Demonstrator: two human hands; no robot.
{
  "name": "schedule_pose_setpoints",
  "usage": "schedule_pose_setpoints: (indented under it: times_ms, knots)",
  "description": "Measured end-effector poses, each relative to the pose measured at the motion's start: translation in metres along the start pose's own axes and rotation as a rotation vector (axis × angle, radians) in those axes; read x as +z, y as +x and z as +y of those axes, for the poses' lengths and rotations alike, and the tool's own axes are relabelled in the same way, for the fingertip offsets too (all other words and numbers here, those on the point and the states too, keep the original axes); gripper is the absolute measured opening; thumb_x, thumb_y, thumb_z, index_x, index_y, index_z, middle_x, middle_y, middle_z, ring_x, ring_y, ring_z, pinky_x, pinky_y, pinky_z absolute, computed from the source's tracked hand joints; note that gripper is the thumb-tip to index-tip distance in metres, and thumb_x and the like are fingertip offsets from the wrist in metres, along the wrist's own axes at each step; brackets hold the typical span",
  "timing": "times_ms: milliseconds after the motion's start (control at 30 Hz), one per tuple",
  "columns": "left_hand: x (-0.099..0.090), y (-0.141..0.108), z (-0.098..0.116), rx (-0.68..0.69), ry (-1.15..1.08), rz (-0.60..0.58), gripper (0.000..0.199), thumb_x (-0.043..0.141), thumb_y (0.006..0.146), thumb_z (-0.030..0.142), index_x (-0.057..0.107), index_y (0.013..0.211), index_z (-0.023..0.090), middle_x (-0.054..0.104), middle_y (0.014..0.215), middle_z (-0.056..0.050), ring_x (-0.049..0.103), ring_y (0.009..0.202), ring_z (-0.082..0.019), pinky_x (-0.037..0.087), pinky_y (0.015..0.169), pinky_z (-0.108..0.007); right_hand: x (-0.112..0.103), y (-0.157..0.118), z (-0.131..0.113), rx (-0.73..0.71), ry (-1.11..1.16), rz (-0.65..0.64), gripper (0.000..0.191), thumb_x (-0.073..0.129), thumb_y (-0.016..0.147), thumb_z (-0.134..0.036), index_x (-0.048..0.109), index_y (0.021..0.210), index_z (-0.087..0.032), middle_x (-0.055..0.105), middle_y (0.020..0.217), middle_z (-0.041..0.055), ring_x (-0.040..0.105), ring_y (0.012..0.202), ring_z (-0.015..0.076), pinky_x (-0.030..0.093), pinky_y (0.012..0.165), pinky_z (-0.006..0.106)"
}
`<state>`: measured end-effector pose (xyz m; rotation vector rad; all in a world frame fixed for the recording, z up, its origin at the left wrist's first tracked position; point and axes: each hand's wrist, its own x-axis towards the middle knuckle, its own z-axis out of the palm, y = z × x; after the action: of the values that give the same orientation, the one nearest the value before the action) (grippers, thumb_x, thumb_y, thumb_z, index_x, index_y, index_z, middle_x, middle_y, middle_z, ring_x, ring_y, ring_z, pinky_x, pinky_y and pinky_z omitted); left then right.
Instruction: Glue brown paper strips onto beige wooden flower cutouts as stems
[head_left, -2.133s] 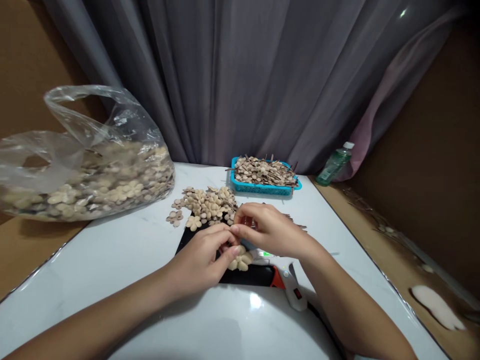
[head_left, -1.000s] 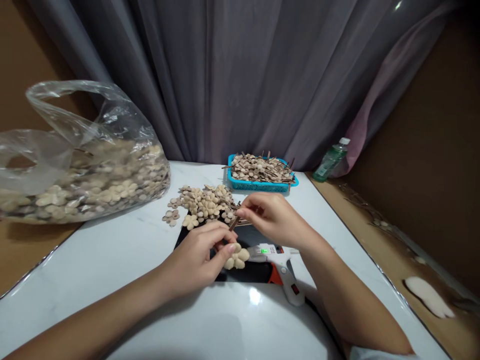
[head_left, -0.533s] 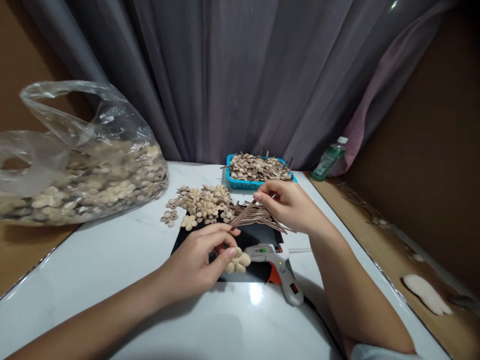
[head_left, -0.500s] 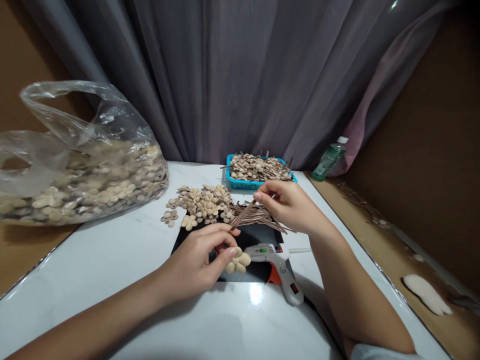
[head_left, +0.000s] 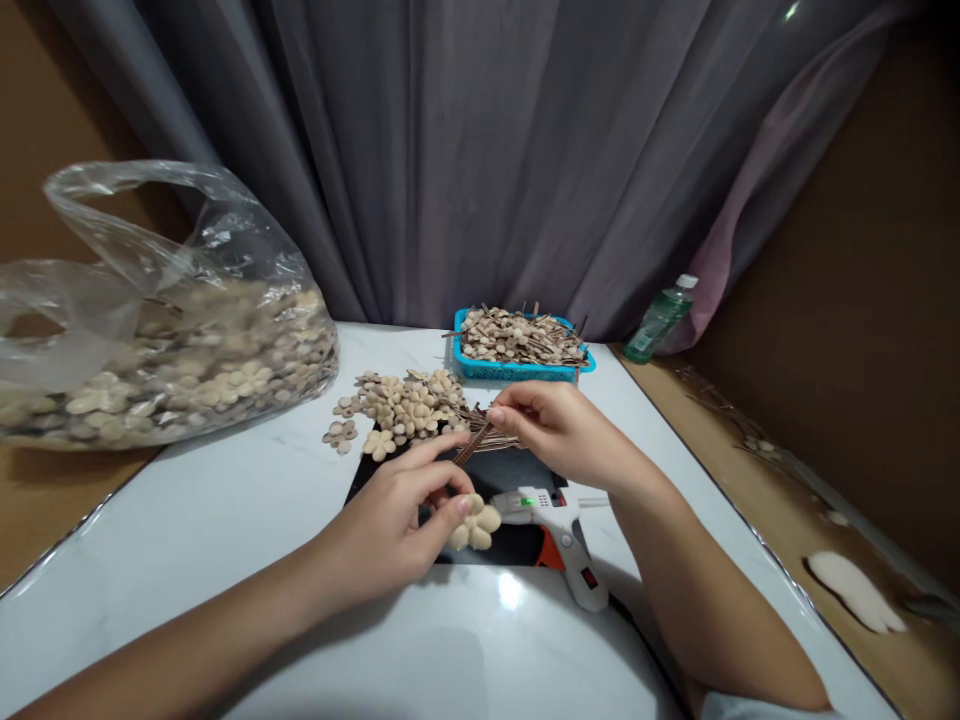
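Between the thumb and fingers of my left hand (head_left: 409, 515) is a cream fabric flower (head_left: 477, 523), its petals facing up. My right hand (head_left: 551, 425) pinches one end of a thin brown strip (head_left: 474, 442), which slants down toward my left fingers. Whether the strip's lower end touches the flower is hidden behind those fingers. A white and orange hot glue gun (head_left: 559, 530) lies on its side just right of the flower, partly over a black mat (head_left: 517, 470). Behind my hands are a pile of cream and grey-brown flowers (head_left: 412, 405) and a bundle of brown strips (head_left: 510, 438).
A blue basket (head_left: 517, 373) full of flowers and strips stands at the back of the white table (head_left: 247, 520). On the left sits a big clear plastic bag (head_left: 225, 350) of flowers. A green bottle (head_left: 660, 320) stands at the back right; the glue gun's cord runs toward my right arm.
My right hand has come down and left with the brown strip, nearer my left hand. The left hand still holds the flower in about the same place.
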<state>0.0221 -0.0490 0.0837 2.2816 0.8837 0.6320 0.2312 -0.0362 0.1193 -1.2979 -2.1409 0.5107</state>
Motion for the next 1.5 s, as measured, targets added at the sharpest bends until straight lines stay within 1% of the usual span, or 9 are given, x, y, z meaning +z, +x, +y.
schedule_pose_setpoints:
  times_ms: [67,167,233,433,533,733,967,1167,1500]
  knots:
    - [0.002,0.001,-0.001,0.008,-0.003,0.012,0.017,0.047,0.089,0.025,0.061,0.082,0.020,0.065,0.103,-0.007,0.048,0.122,-0.025,0.047,0.084,-0.030,0.005,0.000,-0.004,-0.011,0.013,-0.026,0.026,0.047,0.091,-0.030,0.062,0.076,-0.016,0.057,0.062,-0.0007,0.046,0.055,0.0098,0.029,0.049,0.022]
    - [0.003,0.002,-0.003,0.009,-0.012,0.028,0.016,0.046,0.090,0.024,0.060,0.083,0.019,0.064,0.093,-0.004,0.060,0.096,-0.019,0.047,0.073,-0.026,0.008,-0.001,-0.007,-0.025,0.024,-0.047,0.022,0.049,0.090,-0.027,0.063,0.077,-0.016,0.061,0.066,0.0002,0.049,0.057,0.0099,0.031,0.051,0.022]
    - [0.003,0.002,-0.003,0.004,-0.026,0.045,0.015,0.046,0.090,0.023,0.059,0.083,0.019,0.064,0.092,-0.003,0.060,0.086,-0.016,0.046,0.069,-0.024,0.008,-0.001,-0.008,-0.017,0.034,-0.048,0.022,0.050,0.089,-0.028,0.065,0.078,-0.016,0.063,0.068,0.0007,0.051,0.059,0.0106,0.032,0.052,0.022]
    - [0.003,0.003,-0.001,-0.024,-0.019,0.051,0.015,0.047,0.089,0.024,0.059,0.082,0.018,0.062,0.084,-0.001,0.057,0.077,-0.014,0.043,0.064,-0.023,0.005,-0.004,-0.010,-0.008,0.076,-0.087,0.018,0.055,0.086,-0.031,0.066,0.081,-0.017,0.065,0.074,0.0017,0.056,0.064,0.0124,0.036,0.054,0.023]
    - [0.003,0.002,-0.001,-0.010,-0.028,0.052,0.013,0.047,0.089,0.023,0.059,0.084,0.018,0.062,0.086,-0.001,0.057,0.079,-0.014,0.043,0.065,-0.022,0.006,-0.004,-0.010,-0.004,0.046,-0.085,0.016,0.054,0.086,-0.026,0.065,0.079,-0.018,0.064,0.070,0.0009,0.054,0.062,0.0115,0.036,0.053,0.022]
    - [0.003,0.001,-0.001,0.013,-0.075,0.043,0.014,0.047,0.089,0.021,0.058,0.080,0.018,0.062,0.093,-0.002,0.059,0.085,-0.014,0.045,0.071,-0.022,-0.005,-0.001,0.000,0.062,0.092,0.005,0.020,0.056,0.084,-0.030,0.065,0.075,-0.015,0.062,0.065,0.0003,0.052,0.057,0.0103,0.036,0.050,0.021]
    - [0.005,-0.002,-0.002,0.043,-0.065,0.031,0.014,0.048,0.088,0.020,0.060,0.081,0.019,0.062,0.098,-0.005,0.057,0.106,-0.018,0.047,0.075,-0.022,-0.018,-0.001,0.007,0.088,0.095,0.075,0.018,0.057,0.081,-0.026,0.066,0.072,-0.013,0.060,0.061,-0.0002,0.049,0.056,0.0089,0.036,0.050,0.019]
    - [0.004,-0.002,-0.002,0.051,-0.053,0.040,0.015,0.048,0.088,0.020,0.061,0.082,0.020,0.062,0.101,-0.005,0.055,0.110,-0.018,0.048,0.073,-0.020,-0.017,-0.002,0.009,0.093,0.102,0.083,0.019,0.058,0.081,-0.028,0.066,0.071,-0.013,0.057,0.059,-0.0015,0.045,0.050,0.0075,0.035,0.049,0.020]
    - [0.004,0.000,-0.005,0.025,-0.016,0.045,0.015,0.048,0.089,0.023,0.061,0.082,0.020,0.062,0.102,-0.006,0.053,0.112,-0.019,0.047,0.079,-0.024,-0.018,-0.002,0.005,0.107,0.116,0.043,0.020,0.056,0.081,-0.027,0.067,0.072,-0.013,0.058,0.058,-0.0010,0.047,0.050,0.0084,0.035,0.048,0.020]
